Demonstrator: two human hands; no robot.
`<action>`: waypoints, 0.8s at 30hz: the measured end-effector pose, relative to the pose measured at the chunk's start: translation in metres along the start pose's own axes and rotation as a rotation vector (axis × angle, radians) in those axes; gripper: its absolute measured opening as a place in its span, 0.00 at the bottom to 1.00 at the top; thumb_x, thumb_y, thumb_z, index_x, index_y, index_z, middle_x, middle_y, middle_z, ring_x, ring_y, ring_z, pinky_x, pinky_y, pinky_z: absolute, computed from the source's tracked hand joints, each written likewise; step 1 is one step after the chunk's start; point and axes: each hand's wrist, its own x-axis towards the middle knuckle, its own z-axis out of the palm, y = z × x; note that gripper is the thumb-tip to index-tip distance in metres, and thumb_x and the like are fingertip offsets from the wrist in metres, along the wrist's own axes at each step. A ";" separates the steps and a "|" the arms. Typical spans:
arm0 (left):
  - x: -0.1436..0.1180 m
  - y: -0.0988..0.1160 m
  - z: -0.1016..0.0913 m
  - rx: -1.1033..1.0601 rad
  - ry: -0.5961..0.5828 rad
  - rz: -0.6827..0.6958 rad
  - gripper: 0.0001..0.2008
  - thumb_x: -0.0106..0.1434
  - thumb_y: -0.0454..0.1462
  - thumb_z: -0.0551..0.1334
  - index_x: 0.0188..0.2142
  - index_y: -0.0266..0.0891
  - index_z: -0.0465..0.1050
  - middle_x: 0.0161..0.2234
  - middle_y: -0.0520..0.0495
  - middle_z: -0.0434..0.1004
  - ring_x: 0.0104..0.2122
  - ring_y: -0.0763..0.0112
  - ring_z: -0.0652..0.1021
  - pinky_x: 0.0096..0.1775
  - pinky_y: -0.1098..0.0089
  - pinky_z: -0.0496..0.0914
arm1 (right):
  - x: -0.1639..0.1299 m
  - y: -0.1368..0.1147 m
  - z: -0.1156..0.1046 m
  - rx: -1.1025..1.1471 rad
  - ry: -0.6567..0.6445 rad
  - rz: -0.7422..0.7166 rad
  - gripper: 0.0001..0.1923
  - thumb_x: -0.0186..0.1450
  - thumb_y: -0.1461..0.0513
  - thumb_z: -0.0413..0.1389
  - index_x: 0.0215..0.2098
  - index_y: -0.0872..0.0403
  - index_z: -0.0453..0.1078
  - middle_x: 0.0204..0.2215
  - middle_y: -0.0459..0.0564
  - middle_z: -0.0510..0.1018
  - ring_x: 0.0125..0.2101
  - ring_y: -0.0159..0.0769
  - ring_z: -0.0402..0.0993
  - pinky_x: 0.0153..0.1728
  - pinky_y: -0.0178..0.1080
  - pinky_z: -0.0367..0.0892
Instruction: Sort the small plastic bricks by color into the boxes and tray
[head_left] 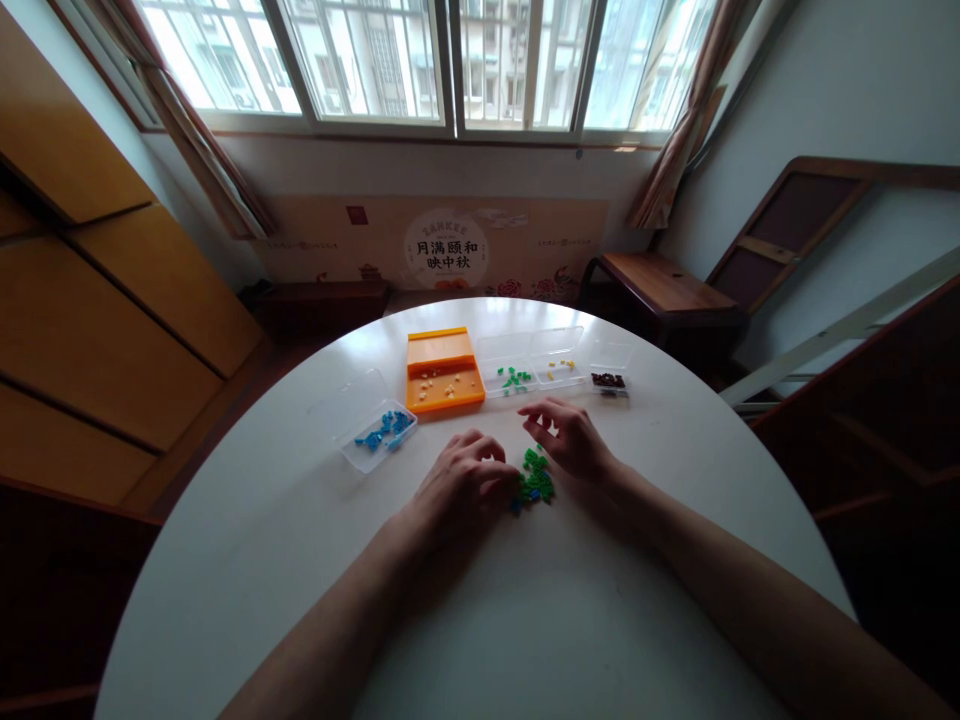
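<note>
A small pile of green pieces (534,472), like tiny building bricks, lies on the white table with a few blue ones among them. At its left edge is my left hand (461,480), its fingers curled and the thumb and index tips together at the green pieces; what lies between them is hidden. Just above and right of the pile hovers my right hand (570,437), fingers loosely bent and apart, with nothing visible in them.
An open clear box (360,455) of blue pieces stands at left. Behind the hands are an orange tray (442,348) with small pale pieces, a clear box (495,388) with green and yellow pieces, and a box of dark brown pieces (607,381). The round table (300,560) ends before the window wall.
</note>
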 end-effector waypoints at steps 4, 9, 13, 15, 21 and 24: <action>0.000 -0.001 0.001 0.014 0.030 -0.020 0.04 0.62 0.35 0.62 0.35 0.43 0.76 0.36 0.47 0.75 0.38 0.66 0.71 0.44 0.63 0.66 | -0.003 -0.003 0.002 0.007 -0.011 -0.002 0.09 0.64 0.65 0.55 0.40 0.54 0.75 0.32 0.48 0.77 0.27 0.31 0.71 0.33 0.34 0.67; 0.001 0.000 0.002 0.053 0.043 -0.051 0.03 0.61 0.37 0.62 0.31 0.41 0.75 0.33 0.48 0.75 0.36 0.67 0.71 0.42 0.64 0.66 | -0.005 -0.003 0.005 0.029 -0.030 -0.019 0.07 0.63 0.65 0.56 0.38 0.54 0.75 0.32 0.48 0.77 0.28 0.31 0.71 0.34 0.35 0.67; 0.001 -0.001 0.003 0.055 0.104 -0.043 0.04 0.63 0.35 0.61 0.31 0.40 0.73 0.31 0.48 0.76 0.35 0.67 0.71 0.41 0.66 0.66 | -0.006 -0.005 0.005 0.055 -0.071 -0.021 0.05 0.64 0.63 0.56 0.36 0.53 0.75 0.31 0.48 0.76 0.29 0.32 0.71 0.33 0.35 0.66; 0.001 -0.003 0.004 0.042 0.173 -0.043 0.06 0.65 0.35 0.59 0.32 0.40 0.72 0.30 0.48 0.76 0.34 0.68 0.71 0.39 0.67 0.67 | -0.006 -0.008 0.005 0.075 -0.117 -0.022 0.06 0.64 0.62 0.56 0.35 0.53 0.75 0.30 0.47 0.75 0.29 0.32 0.71 0.33 0.34 0.65; 0.001 -0.006 0.006 0.045 0.326 -0.024 0.06 0.66 0.35 0.58 0.31 0.39 0.70 0.28 0.49 0.74 0.31 0.70 0.71 0.35 0.69 0.67 | -0.006 -0.014 0.005 0.131 -0.238 -0.069 0.10 0.68 0.61 0.52 0.34 0.54 0.75 0.29 0.47 0.75 0.31 0.32 0.71 0.35 0.34 0.64; 0.002 -0.004 0.005 0.056 0.376 0.010 0.05 0.66 0.34 0.59 0.32 0.39 0.69 0.28 0.50 0.74 0.31 0.70 0.70 0.35 0.70 0.67 | -0.006 -0.015 0.006 0.150 -0.245 -0.069 0.07 0.66 0.62 0.54 0.34 0.54 0.74 0.29 0.47 0.75 0.30 0.31 0.70 0.34 0.33 0.64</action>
